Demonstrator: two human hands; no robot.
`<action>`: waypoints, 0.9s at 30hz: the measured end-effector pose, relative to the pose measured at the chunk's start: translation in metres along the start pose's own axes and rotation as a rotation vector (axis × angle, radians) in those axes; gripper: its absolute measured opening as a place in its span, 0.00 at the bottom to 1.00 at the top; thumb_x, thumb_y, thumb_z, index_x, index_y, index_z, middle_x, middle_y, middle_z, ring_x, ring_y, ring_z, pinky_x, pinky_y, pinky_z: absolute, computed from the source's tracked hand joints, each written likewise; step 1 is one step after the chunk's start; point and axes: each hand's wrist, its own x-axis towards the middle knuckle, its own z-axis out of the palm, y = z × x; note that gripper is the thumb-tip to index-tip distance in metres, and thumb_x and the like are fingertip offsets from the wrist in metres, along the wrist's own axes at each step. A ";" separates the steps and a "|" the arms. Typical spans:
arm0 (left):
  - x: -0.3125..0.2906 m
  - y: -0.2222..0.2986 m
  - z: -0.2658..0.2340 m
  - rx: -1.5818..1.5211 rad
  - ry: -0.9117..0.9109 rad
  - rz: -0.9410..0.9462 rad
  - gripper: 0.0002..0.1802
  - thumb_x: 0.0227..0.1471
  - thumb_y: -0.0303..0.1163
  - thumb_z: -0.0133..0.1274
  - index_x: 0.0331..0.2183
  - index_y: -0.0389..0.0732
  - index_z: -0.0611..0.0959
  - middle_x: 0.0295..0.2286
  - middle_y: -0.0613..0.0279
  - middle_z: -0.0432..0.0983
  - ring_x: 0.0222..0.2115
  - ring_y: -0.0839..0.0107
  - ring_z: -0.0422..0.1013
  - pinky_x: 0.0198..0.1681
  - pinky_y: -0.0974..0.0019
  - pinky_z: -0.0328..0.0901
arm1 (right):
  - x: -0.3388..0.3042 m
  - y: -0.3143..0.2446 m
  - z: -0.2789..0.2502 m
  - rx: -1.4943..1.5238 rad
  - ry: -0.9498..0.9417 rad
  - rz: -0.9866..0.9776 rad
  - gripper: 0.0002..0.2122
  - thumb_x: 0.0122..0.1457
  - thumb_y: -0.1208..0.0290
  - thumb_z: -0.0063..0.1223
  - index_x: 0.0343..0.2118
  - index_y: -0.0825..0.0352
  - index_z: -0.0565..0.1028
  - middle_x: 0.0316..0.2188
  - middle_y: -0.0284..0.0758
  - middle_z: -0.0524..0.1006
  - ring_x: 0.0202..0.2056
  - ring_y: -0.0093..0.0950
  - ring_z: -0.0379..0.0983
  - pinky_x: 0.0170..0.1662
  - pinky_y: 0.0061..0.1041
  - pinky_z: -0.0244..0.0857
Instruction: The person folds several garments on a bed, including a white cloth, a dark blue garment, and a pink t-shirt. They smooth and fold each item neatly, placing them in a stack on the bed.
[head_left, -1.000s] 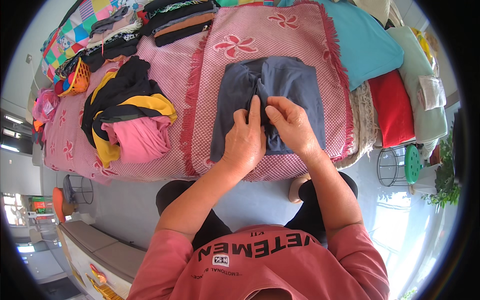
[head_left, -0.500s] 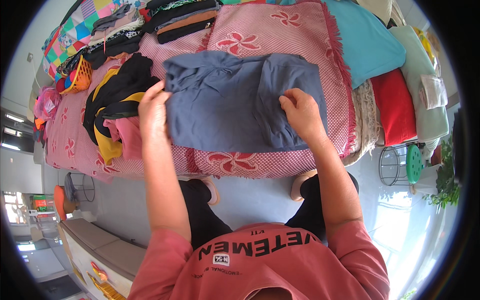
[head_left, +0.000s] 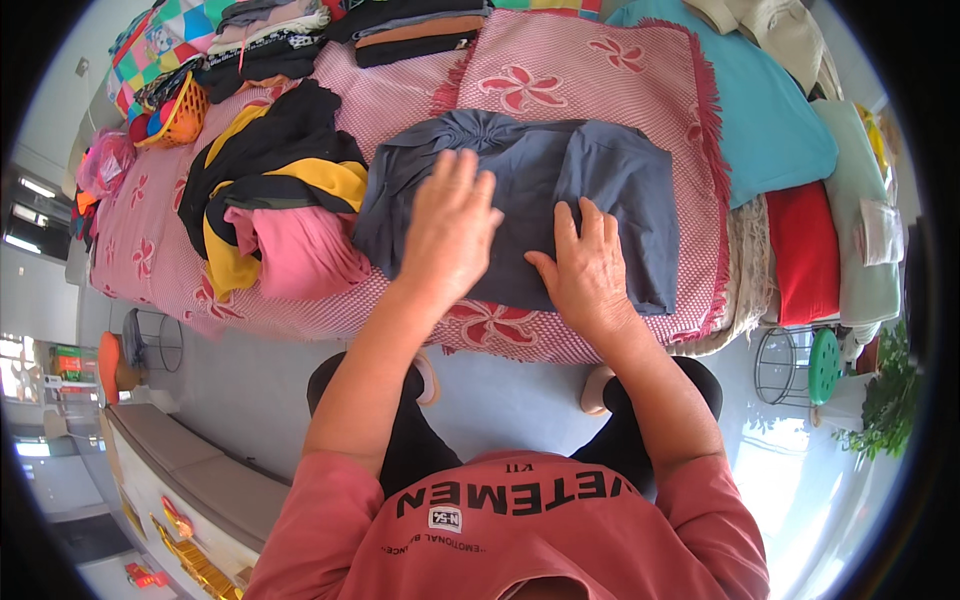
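Observation:
A dark blue-grey garment (head_left: 530, 170) lies folded on the pink patterned bedcover, with gathers along its far edge and a folded-over part at its right. My left hand (head_left: 452, 225), slightly blurred, is over the left half of the cloth with fingers stretched out. Whether its palm touches the fabric, I cannot tell. On the middle of the garment, my right hand (head_left: 588, 268) lies with fingers spread, beside the edge of the folded-over part. Just left of the garment is a loose heap of black and yellow clothing (head_left: 255, 170) with a pink cloth (head_left: 300, 250).
Folded clothes (head_left: 415, 40) are stacked at the far side of the bedcover (head_left: 600, 60). A yellow basket (head_left: 182, 115) stands far left. Turquoise cloth (head_left: 740, 110) and red cloth (head_left: 803, 245) lie at the right. On the floor are a green-topped stool (head_left: 824, 366) and a leafy plant (head_left: 888, 400).
My left hand has let go of the garment's left edge and moved right, over the cloth. My right hand has shifted left, its fingers opening from a pinch to lie spread.

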 end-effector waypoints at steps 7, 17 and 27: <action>-0.019 0.001 0.012 0.027 -0.324 0.000 0.33 0.56 0.44 0.55 0.58 0.35 0.70 0.60 0.42 0.62 0.63 0.46 0.55 0.64 0.44 0.49 | 0.001 0.008 0.002 -0.026 -0.091 -0.029 0.23 0.52 0.84 0.51 0.54 0.73 0.69 0.47 0.50 0.73 0.48 0.47 0.69 0.53 0.38 0.65; -0.011 -0.021 -0.013 0.030 -0.103 -0.097 0.25 0.52 0.35 0.60 0.48 0.31 0.78 0.50 0.37 0.72 0.55 0.46 0.66 0.58 0.50 0.60 | 0.025 0.100 -0.017 1.486 0.226 1.006 0.17 0.58 0.81 0.43 0.51 0.77 0.72 0.41 0.43 0.79 0.41 0.33 0.78 0.44 0.28 0.74; -0.002 -0.001 -0.018 -0.645 -0.023 -0.486 0.17 0.57 0.35 0.58 0.42 0.31 0.80 0.34 0.47 0.80 0.37 0.61 0.79 0.38 0.65 0.72 | 0.017 0.087 -0.033 1.968 0.058 0.783 0.18 0.62 0.78 0.39 0.54 0.74 0.69 0.44 0.42 0.78 0.45 0.32 0.77 0.50 0.29 0.72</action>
